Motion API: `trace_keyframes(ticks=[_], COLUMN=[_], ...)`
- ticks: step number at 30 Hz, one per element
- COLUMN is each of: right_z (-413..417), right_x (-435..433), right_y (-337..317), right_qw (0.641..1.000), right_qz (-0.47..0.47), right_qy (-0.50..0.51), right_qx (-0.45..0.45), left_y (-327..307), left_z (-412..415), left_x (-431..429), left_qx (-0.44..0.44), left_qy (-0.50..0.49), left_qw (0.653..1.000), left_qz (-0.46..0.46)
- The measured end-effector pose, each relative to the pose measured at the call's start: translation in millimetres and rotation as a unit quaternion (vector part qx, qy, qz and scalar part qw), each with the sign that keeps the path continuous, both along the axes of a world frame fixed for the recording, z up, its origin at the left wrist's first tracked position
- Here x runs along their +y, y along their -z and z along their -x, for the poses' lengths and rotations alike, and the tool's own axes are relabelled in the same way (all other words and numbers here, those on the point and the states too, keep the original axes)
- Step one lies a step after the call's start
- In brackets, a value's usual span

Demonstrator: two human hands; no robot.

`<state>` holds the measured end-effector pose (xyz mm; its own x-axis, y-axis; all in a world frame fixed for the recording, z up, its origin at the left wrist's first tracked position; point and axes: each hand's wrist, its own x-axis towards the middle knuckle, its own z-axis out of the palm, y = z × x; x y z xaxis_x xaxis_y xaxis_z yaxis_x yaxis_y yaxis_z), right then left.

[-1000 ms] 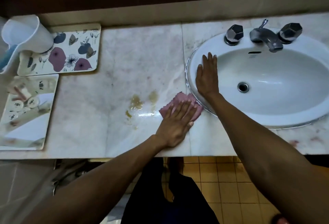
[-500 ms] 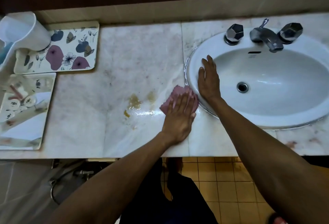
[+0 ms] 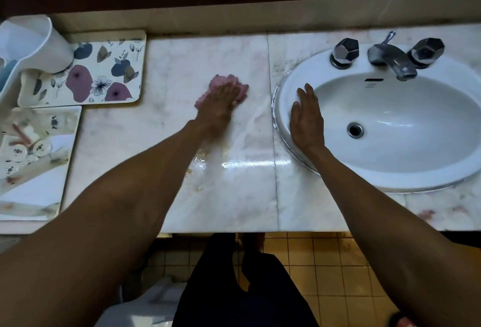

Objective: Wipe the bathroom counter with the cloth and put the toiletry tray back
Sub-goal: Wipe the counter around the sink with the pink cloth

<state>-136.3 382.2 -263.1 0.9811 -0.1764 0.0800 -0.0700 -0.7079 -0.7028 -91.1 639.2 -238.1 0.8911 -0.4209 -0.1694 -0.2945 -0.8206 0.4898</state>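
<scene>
A pink cloth (image 3: 240,86) lies on the pale marble counter (image 3: 182,66), pressed flat under my left hand (image 3: 221,103), which covers most of it. My right hand (image 3: 307,116) rests flat with spread fingers on the left rim of the white sink (image 3: 406,178), holding nothing. A wet streak and small yellowish spots (image 3: 197,168) show on the counter just in front of my left hand. The floral tray (image 3: 104,77) sits at the back left, with a white cup (image 3: 33,43) on its left end.
A mirror tray (image 3: 36,165) lies at the left front edge, reflecting small toiletries. Chrome faucet (image 3: 390,58) with two handles stands behind the basin. A dark wooden ledge runs along the back. Yellow floor tiles lie below the counter edge.
My left hand has swept the cloth from beside the sink rim to the left and away from me, over the yellowish stain, leaving a wet streak. My right hand stayed on the sink rim.
</scene>
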Motion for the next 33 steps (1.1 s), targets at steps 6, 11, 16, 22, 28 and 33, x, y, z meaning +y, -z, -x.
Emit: trace_keyframes(ticks=[6, 11, 16, 22, 28, 33], right_z=[2, 12, 6, 19, 22, 22], right_x=[13, 43, 87, 91, 92, 91], right_y=[-10, -6, 0, 14, 15, 17], right_qw=[0.989, 0.956, 0.954, 0.96, 0.967, 0.969], right_qz=[0.146, 0.248, 0.229, 0.216, 0.2, 0.193], right_qy=[0.006, -0.153, -0.193, -0.174, -0.156, -0.153], right_qx=[0.003, -0.035, 0.028, 0.039, 0.02, 0.007], left_y=[13, 10, -3, 8, 9, 19], left_z=[46, 128, 212, 169, 165, 240], left_x=[90, 96, 76, 105, 51, 128], left_qx=[0.02, -0.001, 0.01, 0.004, -0.015, -0.043], left_qy=[-0.116, -0.142, -0.132, -0.195, -0.15, -0.028], left_qw=[0.993, 0.989, 0.991, 0.979, 0.988, 0.994], left_qz=[0.009, 0.051, -0.015, -0.059, -0.025, -0.094])
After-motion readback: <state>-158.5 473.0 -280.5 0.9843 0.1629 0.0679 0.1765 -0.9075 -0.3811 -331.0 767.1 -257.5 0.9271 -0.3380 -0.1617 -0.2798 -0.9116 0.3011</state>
